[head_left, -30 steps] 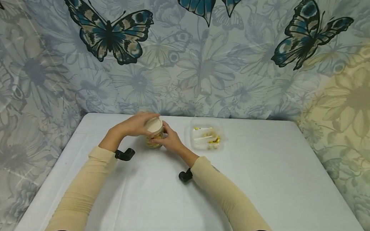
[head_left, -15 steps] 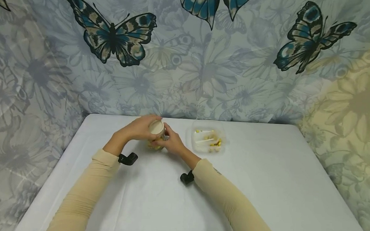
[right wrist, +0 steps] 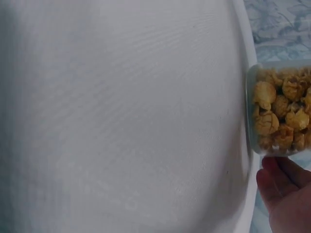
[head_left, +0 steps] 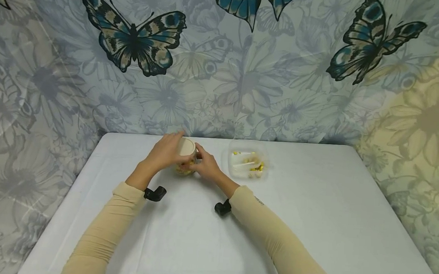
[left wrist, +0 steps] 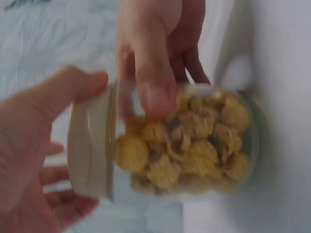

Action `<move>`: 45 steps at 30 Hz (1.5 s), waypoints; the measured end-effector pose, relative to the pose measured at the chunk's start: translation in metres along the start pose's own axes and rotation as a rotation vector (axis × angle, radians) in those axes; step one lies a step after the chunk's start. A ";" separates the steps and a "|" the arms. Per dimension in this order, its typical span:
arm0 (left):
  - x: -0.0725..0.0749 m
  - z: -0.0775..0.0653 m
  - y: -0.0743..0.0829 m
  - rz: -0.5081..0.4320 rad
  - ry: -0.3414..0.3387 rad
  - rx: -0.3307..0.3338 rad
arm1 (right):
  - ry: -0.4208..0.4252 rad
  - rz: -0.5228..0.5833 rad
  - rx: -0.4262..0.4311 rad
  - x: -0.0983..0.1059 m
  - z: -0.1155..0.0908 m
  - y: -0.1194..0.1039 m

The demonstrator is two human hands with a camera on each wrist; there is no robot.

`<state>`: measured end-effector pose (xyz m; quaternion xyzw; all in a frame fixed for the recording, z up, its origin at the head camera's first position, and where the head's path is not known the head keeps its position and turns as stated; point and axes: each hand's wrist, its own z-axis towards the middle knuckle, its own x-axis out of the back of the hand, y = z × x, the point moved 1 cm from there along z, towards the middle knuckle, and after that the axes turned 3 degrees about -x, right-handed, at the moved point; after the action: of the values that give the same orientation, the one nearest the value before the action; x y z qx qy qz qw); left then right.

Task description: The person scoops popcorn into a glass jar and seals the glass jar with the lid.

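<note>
A clear jar of caramel popcorn (left wrist: pixel 194 145) with a cream lid (head_left: pixel 187 147) stands upright near the back edge of the table. My left hand (head_left: pixel 165 152) reaches round the lid, thumb at its near rim and fingers at the far side. In the left wrist view the lid (left wrist: pixel 90 145) lies between thumb and fingertips. My right hand (head_left: pixel 207 168) grips the jar's side below the lid, its thumb (left wrist: pixel 158 97) pressed on the clear wall. The right wrist view shows the jar's lower part (right wrist: pixel 282 109), with part of my right hand (right wrist: pixel 286 194) beside it.
A clear plastic container (head_left: pixel 234 172) with small yellow and gold pieces stands right of the jar. The white-covered table (head_left: pixel 181 244) ends at a butterfly-and-flower patterned backdrop (head_left: pixel 245 92) just behind. Dark cameras (head_left: pixel 155 193) are strapped to both wrists.
My left hand has turned on the lid; its wrist has shifted slightly right and its fingers now point more toward the backdrop. The right hand stays on the jar.
</note>
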<state>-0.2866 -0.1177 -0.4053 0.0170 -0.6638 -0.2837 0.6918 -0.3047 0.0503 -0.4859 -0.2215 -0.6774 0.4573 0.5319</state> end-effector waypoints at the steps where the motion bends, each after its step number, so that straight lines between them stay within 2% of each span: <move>1: 0.000 0.000 -0.003 -0.037 -0.011 -0.020 | 0.001 -0.007 0.004 0.001 0.000 0.000; 6: 0.000 0.004 -0.017 -0.208 -0.109 -0.098 | 0.006 -0.026 0.028 0.003 0.001 0.001; 9: 0.000 0.003 -0.017 -0.244 -0.112 -0.103 | 0.003 -0.020 0.033 0.004 0.002 -0.001; 12: -0.002 -0.002 -0.011 -0.160 -0.030 -0.060 | -0.004 -0.028 0.024 0.004 0.002 -0.002; 16: -0.008 -0.008 0.002 0.070 0.112 -0.002 | -0.018 -0.043 -0.002 0.003 0.002 0.001; 19: -0.009 -0.009 0.008 0.122 0.162 0.023 | -0.026 -0.012 0.000 0.002 0.003 0.003; 25: -0.012 -0.007 0.002 -0.046 0.151 0.036 | -0.079 0.093 0.025 0.000 0.006 0.006; 28: -0.011 -0.005 -0.004 -0.121 0.091 0.013 | -0.085 0.083 0.026 0.001 0.007 0.007; 32: -0.006 -0.002 -0.014 -0.231 -0.023 -0.003 | -0.075 0.056 0.039 0.004 0.008 0.006; 35: -0.004 -0.002 -0.016 -0.290 -0.065 -0.006 | -0.079 0.052 0.034 0.004 0.007 0.005; 38: -0.007 -0.004 -0.012 -0.233 -0.024 -0.019 | -0.087 0.053 0.017 0.005 0.007 0.005; 42: -0.013 -0.008 -0.004 -0.028 0.116 -0.007 | -0.101 0.065 -0.005 0.004 0.005 0.004; 45: -0.015 -0.011 0.001 0.051 0.181 0.030 | -0.101 0.077 -0.014 0.003 0.005 0.003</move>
<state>-0.2757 -0.1144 -0.4201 0.0360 -0.6031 -0.2534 0.7555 -0.3107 0.0519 -0.4870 -0.2277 -0.6975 0.4835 0.4774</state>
